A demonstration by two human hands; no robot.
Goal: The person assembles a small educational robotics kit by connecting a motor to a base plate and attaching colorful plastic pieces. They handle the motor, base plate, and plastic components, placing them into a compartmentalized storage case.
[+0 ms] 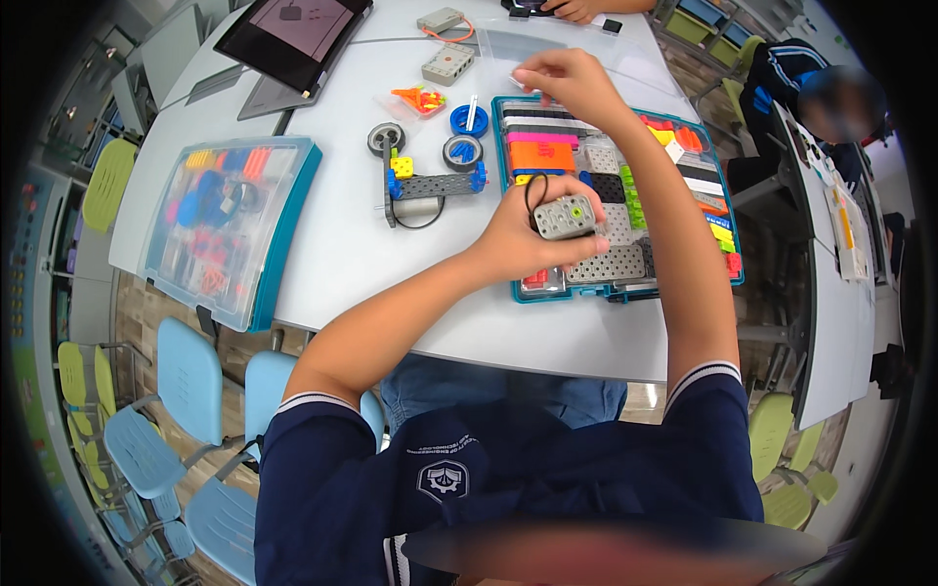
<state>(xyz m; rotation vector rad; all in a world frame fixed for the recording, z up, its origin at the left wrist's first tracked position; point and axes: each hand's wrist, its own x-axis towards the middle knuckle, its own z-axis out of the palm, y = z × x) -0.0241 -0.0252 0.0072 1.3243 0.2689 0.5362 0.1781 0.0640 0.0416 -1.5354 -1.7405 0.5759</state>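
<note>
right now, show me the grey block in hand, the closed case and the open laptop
grey block (pixel 561 220): head view, on its holed face
closed case (pixel 287 239): head view, on its teal side wall
open laptop (pixel 301 41): head view, on its screen

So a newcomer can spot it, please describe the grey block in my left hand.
On the white table, find the open teal-rimmed case. Above its near left part, the left hand holds a small grey block. Unlike the grey perforated plates in the case, it has a yellow-green spot on its face and a black cable looped beside it.
</note>
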